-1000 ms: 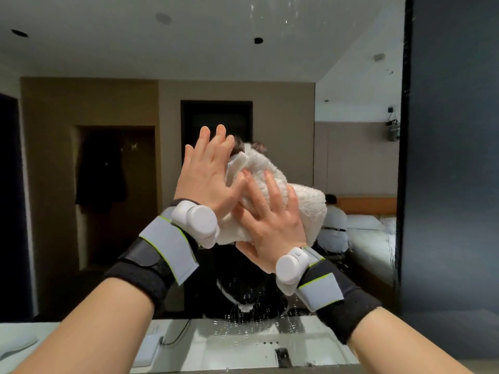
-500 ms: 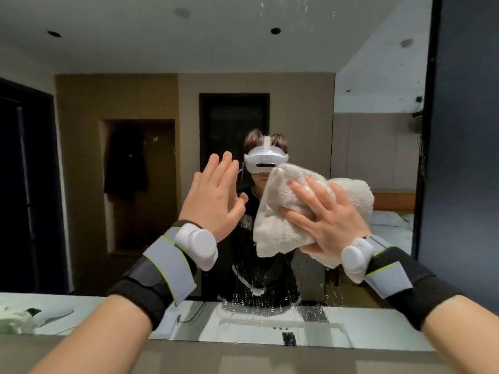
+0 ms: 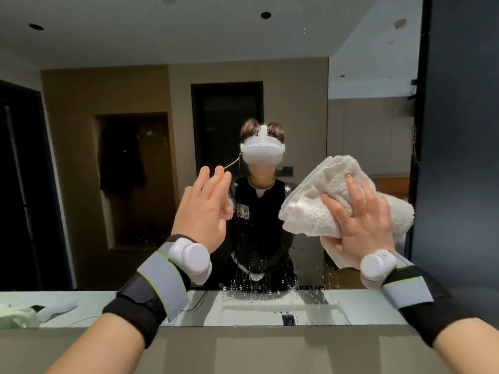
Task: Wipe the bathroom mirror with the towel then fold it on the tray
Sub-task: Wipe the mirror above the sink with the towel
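Note:
A bunched white towel [image 3: 318,206] is pressed flat against the bathroom mirror [image 3: 121,171] near the mirror's right edge. My right hand [image 3: 359,217] lies spread over the towel and holds it to the glass. My left hand [image 3: 202,209] is raised to the left of it, palm toward the mirror, fingers straight and together, holding nothing. Water drops cling to the lower middle of the glass [image 3: 256,282]. No tray is in view.
A dark wall panel [image 3: 459,157] borders the mirror on the right. A grey ledge [image 3: 243,346] runs below the mirror. The reflection shows a person wearing a headset, a white countertop with a sink, a cable and a small white object at the left.
My right hand has slid the towel to the right across the mirror, from the middle to near the right edge. My left hand has stayed raised in about the same place.

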